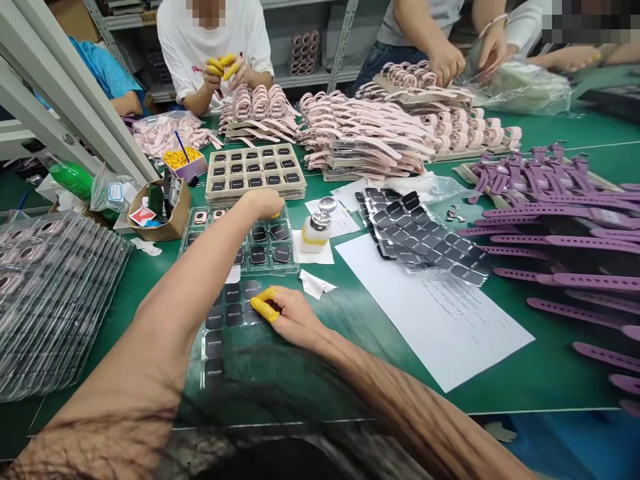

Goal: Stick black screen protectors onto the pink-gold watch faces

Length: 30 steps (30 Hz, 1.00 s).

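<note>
My left hand (264, 203) reaches over the far part of a clear plastic tray (245, 268) that holds square black-faced pieces. Its fingers point down and are mostly hidden behind the hand, with a bit of yellow finger cover showing. My right hand (290, 317) has yellow covers on thumb and forefinger, which pinch at the edge of a black square sticker (254, 312). That sticker is on a clear sheet with more black stickers (214, 343), lying on the green table (320, 373) in front of the tray.
A beige tray (256, 193) and a pump bottle (316, 233) stand beyond. Stacked clear trays (55, 300) rise at left. Further black sticker sheets (425, 233), white paper (440, 320) and purple straps (575, 243) lie right. Pink strap stacks (370, 137) and people are across the table.
</note>
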Tool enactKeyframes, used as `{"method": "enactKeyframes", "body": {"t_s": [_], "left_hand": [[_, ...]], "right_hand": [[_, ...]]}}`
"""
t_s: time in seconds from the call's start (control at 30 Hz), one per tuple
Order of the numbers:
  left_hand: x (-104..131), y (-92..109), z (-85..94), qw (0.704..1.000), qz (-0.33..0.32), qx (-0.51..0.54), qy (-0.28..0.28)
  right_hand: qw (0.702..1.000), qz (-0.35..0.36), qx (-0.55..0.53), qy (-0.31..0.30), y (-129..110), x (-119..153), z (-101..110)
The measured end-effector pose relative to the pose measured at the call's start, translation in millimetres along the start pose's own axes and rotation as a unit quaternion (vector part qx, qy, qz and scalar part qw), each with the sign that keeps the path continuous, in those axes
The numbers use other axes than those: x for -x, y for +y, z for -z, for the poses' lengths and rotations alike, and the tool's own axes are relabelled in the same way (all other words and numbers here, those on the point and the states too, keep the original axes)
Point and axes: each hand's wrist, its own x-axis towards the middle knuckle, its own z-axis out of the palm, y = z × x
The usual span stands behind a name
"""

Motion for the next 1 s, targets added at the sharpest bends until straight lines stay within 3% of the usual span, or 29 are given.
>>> {"method": "enactKeyframes", "body": {"t_s": [0.1,0.17,0.2,0.23,0.3,0.37,0.47,0.57,0.77,0.83,0.9,1.0], "left_hand": [[31,8,-12.0,0.994,0.036,0.049,0.087],[72,19,-26.3,0.979,0.058,0.116,0.160],[98,26,-34.9,0.937,0.066,0.262,0.223],[125,34,-43.8,0.879,0.059,0.414,0.227],[177,49,-60.2,0.755,0.075,0.641,0.120],[217,62,-71.9,0.660,0.125,0.740,0.040],[243,73,-78.6,0.585,0.156,0.796,-0.009],[242,74,-77.5,0.551,0.156,0.819,-0.034],[241,73,-78.6,0.529,0.169,0.829,-0.062],[243,73,-80.1,0.513,0.167,0.840,-0.067],[243,72,-81.2,0.500,0.169,0.848,-0.052],[240,67,-82.5,0.524,0.180,0.832,0.010]], "right_hand": [[0.999,0.012,-0.011,0.050,-2,2,7],[0.993,0.011,-0.013,0.113,-4,2,16],[0.989,0.005,-0.012,0.147,-4,1,21],[0.985,0.004,-0.012,0.174,-4,0,26],[0.983,0.034,-0.011,0.180,-2,-4,35],[0.987,0.097,-0.005,0.130,-1,-8,40],[0.985,0.154,0.013,0.072,1,-9,38],[0.984,0.160,0.023,0.081,1,-6,33],[0.986,0.166,0.028,0.011,-8,0,31],[0.987,0.159,0.002,0.012,-13,-2,32],[0.991,0.117,-0.046,0.052,-18,-1,36],[0.993,-0.021,-0.062,0.095,-24,9,42]]}}
